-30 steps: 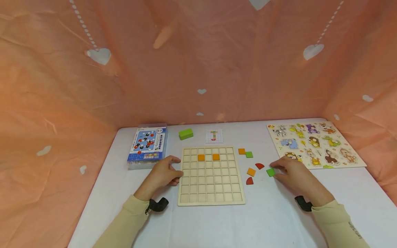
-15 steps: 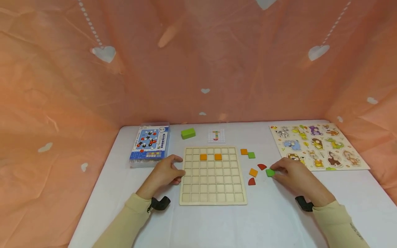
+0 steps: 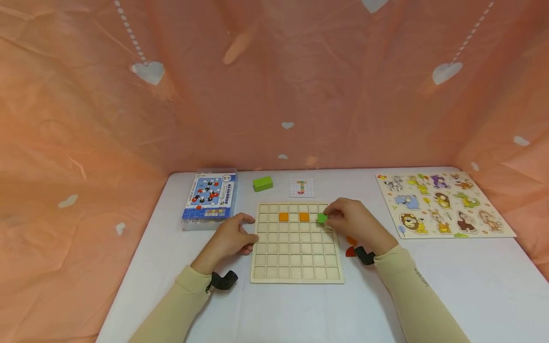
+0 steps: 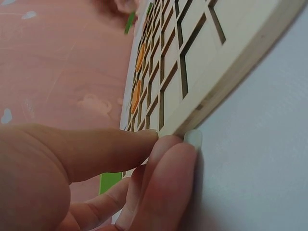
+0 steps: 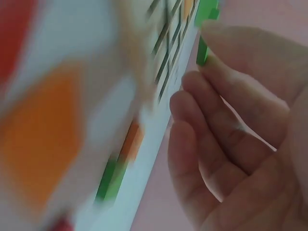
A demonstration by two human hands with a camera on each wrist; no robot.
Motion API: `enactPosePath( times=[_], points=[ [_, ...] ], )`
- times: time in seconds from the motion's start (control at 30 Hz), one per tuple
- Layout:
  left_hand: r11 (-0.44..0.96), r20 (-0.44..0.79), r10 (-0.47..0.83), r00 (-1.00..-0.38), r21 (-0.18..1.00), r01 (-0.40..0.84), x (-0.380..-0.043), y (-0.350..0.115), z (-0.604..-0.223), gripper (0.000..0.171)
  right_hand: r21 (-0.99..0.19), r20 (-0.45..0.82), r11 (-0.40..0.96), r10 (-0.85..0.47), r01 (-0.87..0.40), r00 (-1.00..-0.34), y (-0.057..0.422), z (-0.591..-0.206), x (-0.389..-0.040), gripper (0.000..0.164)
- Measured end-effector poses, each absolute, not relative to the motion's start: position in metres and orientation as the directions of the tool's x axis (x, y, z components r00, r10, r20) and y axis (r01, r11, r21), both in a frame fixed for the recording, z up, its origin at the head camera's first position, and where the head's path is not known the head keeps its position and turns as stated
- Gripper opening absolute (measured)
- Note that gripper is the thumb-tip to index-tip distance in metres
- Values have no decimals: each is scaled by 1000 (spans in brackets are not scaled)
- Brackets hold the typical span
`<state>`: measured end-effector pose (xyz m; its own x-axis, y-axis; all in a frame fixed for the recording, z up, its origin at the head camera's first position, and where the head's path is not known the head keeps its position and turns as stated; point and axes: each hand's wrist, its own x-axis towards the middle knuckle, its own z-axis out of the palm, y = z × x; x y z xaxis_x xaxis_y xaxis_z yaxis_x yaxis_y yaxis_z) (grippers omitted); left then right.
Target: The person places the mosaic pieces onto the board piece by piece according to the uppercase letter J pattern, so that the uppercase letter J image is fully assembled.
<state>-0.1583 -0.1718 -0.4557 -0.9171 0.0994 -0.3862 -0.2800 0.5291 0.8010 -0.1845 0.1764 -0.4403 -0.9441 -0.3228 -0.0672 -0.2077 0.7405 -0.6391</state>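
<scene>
A pale wooden grid board (image 3: 296,261) lies on the white table. Two orange square tiles, one at left (image 3: 283,216) and one at right (image 3: 304,216), sit in its second row from the far edge. My left hand (image 3: 227,236) grips the board's left edge between thumb and fingers (image 4: 168,175). Over the far right cells, my right hand (image 3: 356,221) pinches a green square tile (image 3: 321,218) by thumb and forefinger; its other fingers curl loosely. Beside the board, partly under my right wrist, lie an orange tile (image 3: 351,241) and a red quarter-circle piece (image 3: 350,251).
A boxed molecule model set (image 3: 210,195) stands at the back left. Right of it are a green block (image 3: 263,183) and a small pattern card (image 3: 302,187). An animal puzzle board (image 3: 446,205) lies at the right. Loose green (image 5: 109,180) and orange (image 5: 130,142) tiles show in the right wrist view.
My right hand has carried the green tile leftward from the table to above the board's far right. The left hand stays at the board's edge. The head view has shifted slightly.
</scene>
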Motion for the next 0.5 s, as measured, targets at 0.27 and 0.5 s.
enactPosePath(
  times=[0.27,0.5],
  points=[
    [533,-395,92,-914,795,-289,-157,-172,-456,51,-605,-5,735,-388,-306,-922,128,-449,-204,20],
    [527,-390,91,-916,799,-288,-158,-171,-456,51,-544,16,762,-409,-351,-912,109,-451,-208,20]
  ],
)
